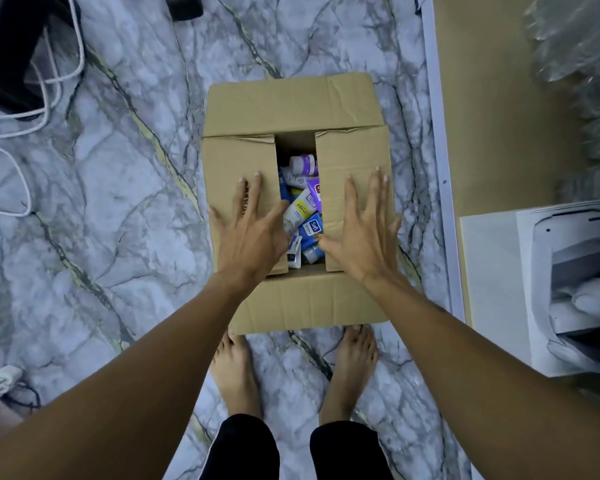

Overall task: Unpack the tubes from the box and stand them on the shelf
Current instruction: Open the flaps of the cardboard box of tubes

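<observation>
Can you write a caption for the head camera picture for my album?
Left hand and right hand rest flat on the flaps of a cardboard box, tubes showing in the gap.

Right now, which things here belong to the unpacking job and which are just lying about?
Job: cardboard box, tubes inside it, left hand and right hand flat on its flaps.
Lying about: white cables, white appliance, clear plastic bundle.

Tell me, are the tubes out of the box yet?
Not yet. The end flaps of the box are folded out. The left hand and right hand lie flat on the two side flaps, a gap between them. The tubes lie inside, left to lift out.
</observation>
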